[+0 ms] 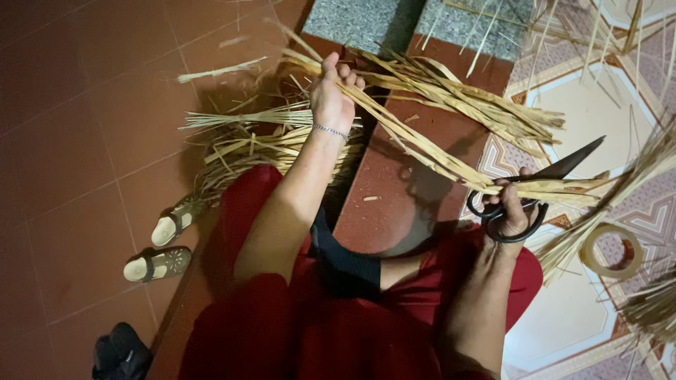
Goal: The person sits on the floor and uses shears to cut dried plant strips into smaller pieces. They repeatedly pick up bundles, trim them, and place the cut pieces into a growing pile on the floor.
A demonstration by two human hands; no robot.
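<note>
While dried straw bundle (436, 105) gripped in closed left hand (331, 98), black scissors (535, 190) held by closed right hand (510, 207), blades at strands.

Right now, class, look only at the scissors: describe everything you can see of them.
The scissors are large and dark, apparently metal, with two round black handle loops and long pointed blades. The right hand holds them, fingers through the loops. The blades point up and to the right, slightly parted, with a bundle of dry, straw-coloured strips running across them. The left hand holds the strips' far end. The scissors hang above the patterned floor.
</note>
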